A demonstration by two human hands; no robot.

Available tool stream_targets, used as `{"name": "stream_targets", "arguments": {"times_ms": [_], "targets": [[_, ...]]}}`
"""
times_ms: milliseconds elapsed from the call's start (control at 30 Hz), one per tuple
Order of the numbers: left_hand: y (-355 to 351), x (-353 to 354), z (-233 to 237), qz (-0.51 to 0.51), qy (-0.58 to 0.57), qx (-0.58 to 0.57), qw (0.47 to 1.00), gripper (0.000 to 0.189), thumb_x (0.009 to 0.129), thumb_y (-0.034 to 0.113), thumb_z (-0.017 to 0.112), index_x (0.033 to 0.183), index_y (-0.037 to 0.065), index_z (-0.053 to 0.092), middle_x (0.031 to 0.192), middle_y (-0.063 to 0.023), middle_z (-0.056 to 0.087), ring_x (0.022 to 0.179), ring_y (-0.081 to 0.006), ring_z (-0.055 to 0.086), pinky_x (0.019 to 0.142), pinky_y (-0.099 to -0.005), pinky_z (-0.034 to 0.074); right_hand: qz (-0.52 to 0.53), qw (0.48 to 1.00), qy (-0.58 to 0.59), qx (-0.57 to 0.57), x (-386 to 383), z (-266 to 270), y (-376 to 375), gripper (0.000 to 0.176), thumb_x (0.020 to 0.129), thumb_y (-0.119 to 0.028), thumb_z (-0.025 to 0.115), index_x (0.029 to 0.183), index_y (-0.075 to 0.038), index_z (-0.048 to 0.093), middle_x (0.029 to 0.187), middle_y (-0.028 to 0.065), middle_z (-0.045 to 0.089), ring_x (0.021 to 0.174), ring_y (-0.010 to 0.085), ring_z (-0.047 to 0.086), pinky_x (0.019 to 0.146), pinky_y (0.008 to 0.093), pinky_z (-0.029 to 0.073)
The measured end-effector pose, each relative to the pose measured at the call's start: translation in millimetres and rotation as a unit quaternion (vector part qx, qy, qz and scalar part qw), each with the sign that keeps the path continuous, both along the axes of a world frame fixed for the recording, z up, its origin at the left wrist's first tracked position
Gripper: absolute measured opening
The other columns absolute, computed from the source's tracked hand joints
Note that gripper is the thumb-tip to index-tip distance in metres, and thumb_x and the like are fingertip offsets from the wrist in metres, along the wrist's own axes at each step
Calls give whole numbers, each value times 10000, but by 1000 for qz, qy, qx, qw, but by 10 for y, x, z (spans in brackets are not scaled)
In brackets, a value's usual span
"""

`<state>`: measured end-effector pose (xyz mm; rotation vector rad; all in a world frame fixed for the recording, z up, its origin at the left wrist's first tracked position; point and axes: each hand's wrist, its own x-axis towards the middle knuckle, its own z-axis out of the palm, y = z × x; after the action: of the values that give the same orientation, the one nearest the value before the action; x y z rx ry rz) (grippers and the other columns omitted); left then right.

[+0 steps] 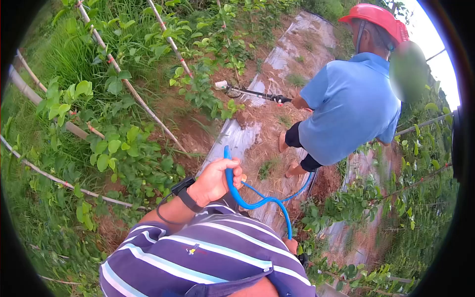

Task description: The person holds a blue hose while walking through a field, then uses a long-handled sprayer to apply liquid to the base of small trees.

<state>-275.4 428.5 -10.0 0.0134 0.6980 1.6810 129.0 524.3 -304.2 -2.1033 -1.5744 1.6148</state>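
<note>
My left hand (216, 181) is closed around a bright blue hose (239, 200), with one length poking up above the fist. A dark band circles that wrist, and a thin cord hangs from it. From the fist the hose loops down and right to my right hand (291, 245), at the edge of my striped shirt. Most of the right hand is hidden, but the hose runs into it. A thinner-looking stretch of blue hose curves away over the ground towards the other person's feet.
Ahead, a person in a red helmet (374, 20) and blue shirt (351, 106) holds a long black pole (260, 94) with a white tip. Leafy plants on slanted stakes (118, 69) line the left; more plants flank the right. Plastic sheeting (237, 138) covers strips of soil.
</note>
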Motion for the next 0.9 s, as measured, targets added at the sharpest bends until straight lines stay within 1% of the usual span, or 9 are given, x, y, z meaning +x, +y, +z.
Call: {"name": "stream_targets", "arguments": {"times_ms": [133,200,300,433,567,633,667,767,900], "targets": [[-51,-31,-26,-1,9,-14,1000,76,877,149,541,841,88,514,704,-31,532,649,-167,502,598,-301,421,46,999,23,16,346,-389,-243,286,750,-223,684,642,29,601,525,96,570,477,189,587,466,347,454],[-25,-76,-159,-4,8,-17,1000,77,878,148,538,842,86,510,706,-35,532,645,-167,500,597,-297,421,126,984,-124,32,458,-725,-301,357,718,-283,704,644,54,614,555,133,596,558,231,623,563,379,478],[8,-140,-358,-14,-19,-52,998,80,880,147,524,833,84,507,715,-39,530,645,-168,501,601,-300,425,93,988,-125,10,517,-618,-374,394,688,-313,702,660,73,626,602,176,620,624,257,639,632,402,481],[97,-298,-498,-17,-35,-61,997,87,885,152,508,838,79,510,729,-39,527,647,-170,501,612,-306,434,138,968,-209,28,674,-1019,-437,384,685,-307,691,692,74,641,632,192,634,623,242,626,638,394,478],[224,-574,-542,5,-36,-73,997,76,885,145,509,868,72,522,727,-47,531,636,-176,511,613,-313,439,115,985,-131,2,493,-742,-279,373,695,-294,694,679,72,626,612,178,621,621,234,622,628,396,471],[326,-748,-546,18,-45,-72,996,72,883,138,511,880,67,524,726,-50,532,631,-179,514,612,-316,441,118,983,-139,-29,127,-329,-108,325,713,-255,687,681,60,616,584,152,603,628,227,620,626,388,461],[378,-839,-556,29,-43,-69,996,61,881,128,517,888,68,525,723,-54,534,627,-185,519,608,-321,442,134,982,-135,17,-147,47,-15,276,729,-199,678,663,56,598,551,134,586,554,229,615,540,381,460],[559,-1141,-700,33,-52,-62,996,58,876,118,535,910,72,539,727,-59,549,640,-199,530,625,-335,444,73,989,-124,-43,-381,-166,233,233,741,-136,655,621,42,564,500,117,550,386,224,551,368,354,416],[855,-1604,-919,20,-76,-65,995,61,874,115,544,921,76,551,734,-59,559,655,-205,533,646,-343,443,62,987,-142,-46,-1018,49,585,213,735,-133,649,614,23,567,496,111,544,398,205,539,389,355,416]]}}
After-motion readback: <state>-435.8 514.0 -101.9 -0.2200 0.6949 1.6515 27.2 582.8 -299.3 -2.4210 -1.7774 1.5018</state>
